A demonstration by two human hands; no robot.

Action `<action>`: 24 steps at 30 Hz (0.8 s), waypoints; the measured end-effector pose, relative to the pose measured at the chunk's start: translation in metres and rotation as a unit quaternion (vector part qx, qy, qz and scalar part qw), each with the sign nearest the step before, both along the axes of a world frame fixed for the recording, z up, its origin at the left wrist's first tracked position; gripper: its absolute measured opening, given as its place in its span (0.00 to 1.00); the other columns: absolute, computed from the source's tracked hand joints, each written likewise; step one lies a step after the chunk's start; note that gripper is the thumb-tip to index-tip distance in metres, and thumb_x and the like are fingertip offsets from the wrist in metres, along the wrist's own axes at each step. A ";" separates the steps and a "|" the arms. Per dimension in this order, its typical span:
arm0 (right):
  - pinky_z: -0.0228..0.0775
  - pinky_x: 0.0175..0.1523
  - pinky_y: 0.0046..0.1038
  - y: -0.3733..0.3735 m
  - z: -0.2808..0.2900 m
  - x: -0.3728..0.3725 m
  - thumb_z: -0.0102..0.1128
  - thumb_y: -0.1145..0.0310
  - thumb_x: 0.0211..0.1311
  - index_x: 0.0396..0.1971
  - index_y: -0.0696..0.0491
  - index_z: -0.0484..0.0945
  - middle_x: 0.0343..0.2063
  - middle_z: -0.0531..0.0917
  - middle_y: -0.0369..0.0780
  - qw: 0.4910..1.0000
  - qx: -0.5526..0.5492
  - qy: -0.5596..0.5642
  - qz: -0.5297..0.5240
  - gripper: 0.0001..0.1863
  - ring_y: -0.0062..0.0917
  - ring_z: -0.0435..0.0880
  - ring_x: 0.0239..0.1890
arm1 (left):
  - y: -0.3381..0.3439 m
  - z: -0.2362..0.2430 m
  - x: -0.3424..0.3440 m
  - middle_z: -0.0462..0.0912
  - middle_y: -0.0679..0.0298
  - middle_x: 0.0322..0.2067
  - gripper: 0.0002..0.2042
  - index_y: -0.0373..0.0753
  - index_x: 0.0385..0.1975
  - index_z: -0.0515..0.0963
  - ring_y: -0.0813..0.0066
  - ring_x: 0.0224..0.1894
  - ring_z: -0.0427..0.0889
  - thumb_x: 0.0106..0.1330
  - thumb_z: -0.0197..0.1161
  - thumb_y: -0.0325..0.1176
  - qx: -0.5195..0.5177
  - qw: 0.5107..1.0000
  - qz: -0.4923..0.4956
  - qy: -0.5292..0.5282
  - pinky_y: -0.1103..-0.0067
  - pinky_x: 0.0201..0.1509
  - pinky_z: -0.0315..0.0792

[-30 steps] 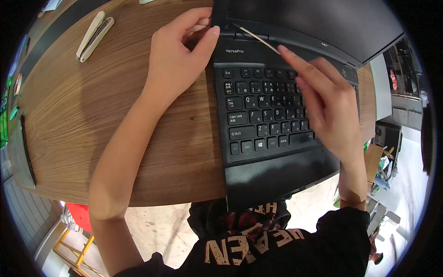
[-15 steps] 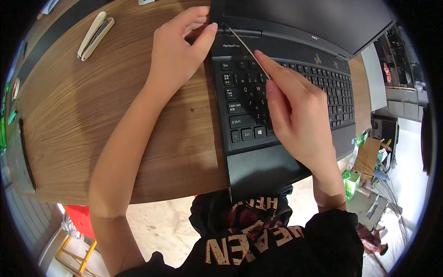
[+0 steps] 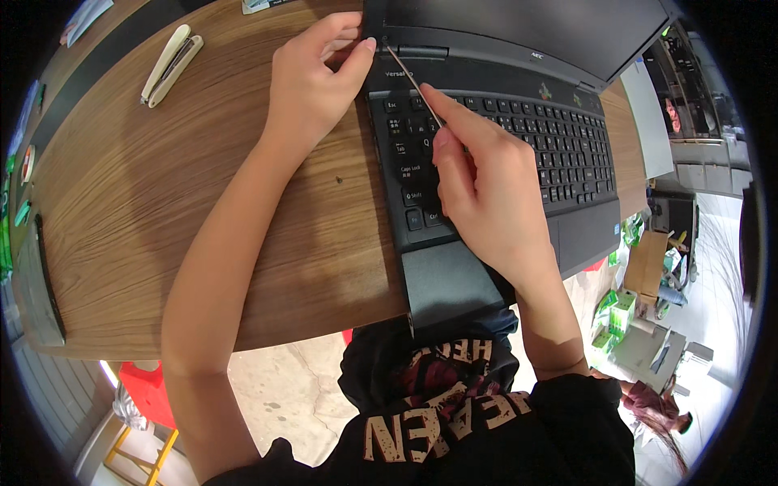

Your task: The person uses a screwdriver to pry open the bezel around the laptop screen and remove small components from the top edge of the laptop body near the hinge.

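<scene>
A black laptop (image 3: 587, 231) stands open on the wooden table, its screen (image 3: 519, 24) tilted back. My left hand (image 3: 312, 81) grips the screen's lower left edge, thumb on the frame and the other fingers curled, partly hidden behind it. In my right hand (image 3: 494, 178), above the left part of the keyboard (image 3: 567, 154), a thin straight stick-like tool (image 3: 409, 77) is pinched between thumb and forefinger. Its tip points at the screen's lower left corner, beside the hinge (image 3: 423, 52) and close to my left thumb; whether it touches cannot be made out.
A cream stapler (image 3: 172, 66) lies on the table (image 3: 284, 259) left of my left hand. A dark flat panel (image 3: 50, 279) stands at the left rim. Below are a red stool (image 3: 147, 393) and a yellow frame (image 3: 146, 458). Another person (image 3: 656, 405) is at the lower right.
My right hand and the stick have shifted left, the tip now nearer the screen's corner. The laptop appears slightly further left in view. My left hand keeps its hold.
</scene>
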State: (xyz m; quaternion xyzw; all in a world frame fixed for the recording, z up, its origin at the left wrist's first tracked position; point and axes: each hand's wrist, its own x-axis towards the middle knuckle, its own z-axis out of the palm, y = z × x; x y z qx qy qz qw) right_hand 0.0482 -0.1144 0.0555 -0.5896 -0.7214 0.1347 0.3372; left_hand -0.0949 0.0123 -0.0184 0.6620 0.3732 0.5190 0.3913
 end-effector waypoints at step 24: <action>0.62 0.20 0.18 0.000 0.001 0.005 0.47 0.75 0.63 0.53 0.56 0.73 0.17 0.73 0.33 0.994 -0.090 0.052 -0.030 0.18 0.11 0.70 0.15 | 0.002 -0.004 -0.004 0.81 0.57 0.42 0.14 0.30 0.47 0.73 0.74 0.45 0.80 0.62 0.61 0.26 0.001 0.999 -0.031 -0.038 0.80 0.52 0.72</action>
